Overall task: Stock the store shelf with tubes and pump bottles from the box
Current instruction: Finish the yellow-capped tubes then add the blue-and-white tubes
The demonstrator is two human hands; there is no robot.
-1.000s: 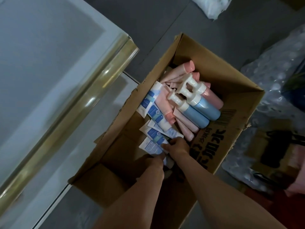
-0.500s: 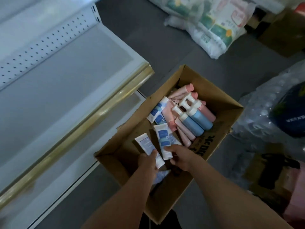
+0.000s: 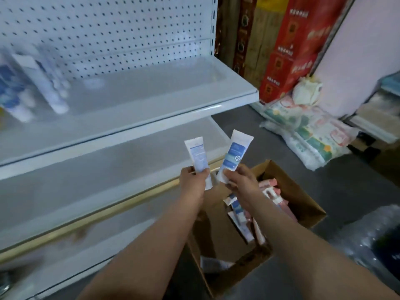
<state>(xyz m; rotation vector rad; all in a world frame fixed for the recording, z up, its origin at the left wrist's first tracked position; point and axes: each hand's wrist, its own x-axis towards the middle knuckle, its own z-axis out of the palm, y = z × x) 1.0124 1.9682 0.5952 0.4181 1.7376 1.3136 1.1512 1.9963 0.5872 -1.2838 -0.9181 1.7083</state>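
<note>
At the centre of the frame the left hand (image 3: 193, 180) is clamped on one tube (image 3: 198, 158) and the right hand (image 3: 240, 180) on another tube (image 3: 232, 156), above the box (image 3: 303, 204). Each grip is low, so a tube may tip on the shelf (image 3: 151, 109). Earlier both hands were down inside the box.

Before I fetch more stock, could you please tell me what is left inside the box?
The box holds white-and-blue tubes and pink items with white pump heads. The right arm covers part of the pile, so no count is possible.
</note>
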